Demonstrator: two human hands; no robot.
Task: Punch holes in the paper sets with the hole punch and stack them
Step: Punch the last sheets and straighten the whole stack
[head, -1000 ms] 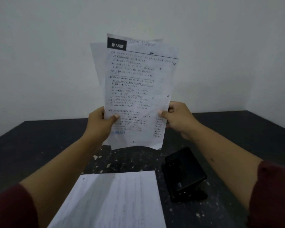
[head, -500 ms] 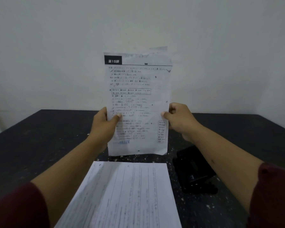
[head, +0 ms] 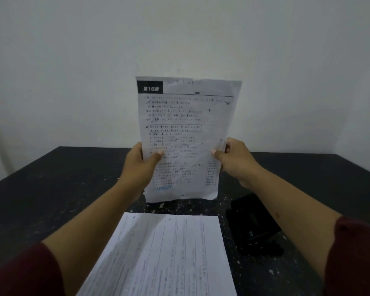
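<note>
I hold a printed paper set (head: 186, 133) upright in front of me, its bottom edge just above the dark table (head: 51, 189). My left hand (head: 140, 165) pinches its left edge with the thumb on the front. My right hand (head: 235, 159) pinches the right edge the same way. A second paper set (head: 171, 257) lies flat on the table near me, with two punched holes showing along its far edge. The black hole punch (head: 252, 223) sits on the table to the right, partly behind my right forearm.
Small white paper bits are scattered on the table around the punch and between the papers. A pale wall (head: 179, 39) rises behind the table's far edge. The table's left part holds nothing.
The sheets, fanned apart a second ago, now line up as one even set. The set has come down lower toward the table, and my view has tilted down a little.
</note>
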